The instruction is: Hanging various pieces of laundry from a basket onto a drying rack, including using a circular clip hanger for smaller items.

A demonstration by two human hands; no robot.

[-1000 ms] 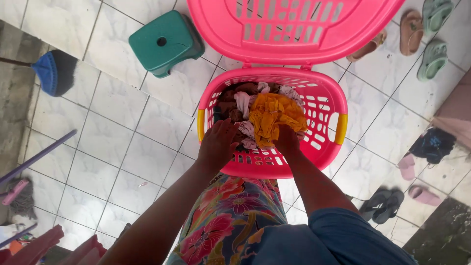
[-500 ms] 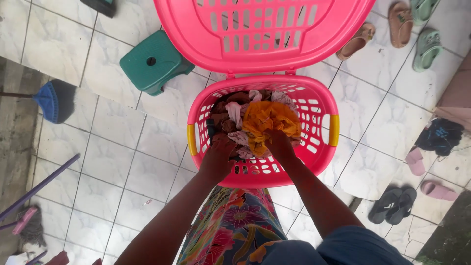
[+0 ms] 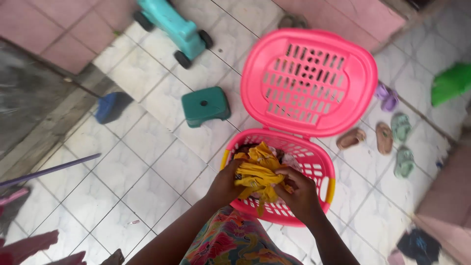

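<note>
A crumpled yellow garment (image 3: 258,171) is raised just above a pink laundry basket (image 3: 316,162) that stands on the white tiled floor. My left hand (image 3: 225,184) grips the garment's left side. My right hand (image 3: 298,191) clutches its right side. The basket's round slotted pink lid (image 3: 308,81) stands open behind it. More clothes lie inside the basket, mostly hidden by the yellow garment and my hands. My flowered skirt (image 3: 235,243) shows below my arms.
A small green stool (image 3: 205,105) sits left of the basket, a teal toy car (image 3: 172,27) farther back. Several sandals (image 3: 385,135) lie to the right, a blue brush head (image 3: 111,105) and a purple pole (image 3: 49,169) to the left.
Both hands have closed on the yellow garment and lifted it up out of the basket. The camera view has tilted up, showing more floor behind the basket.
</note>
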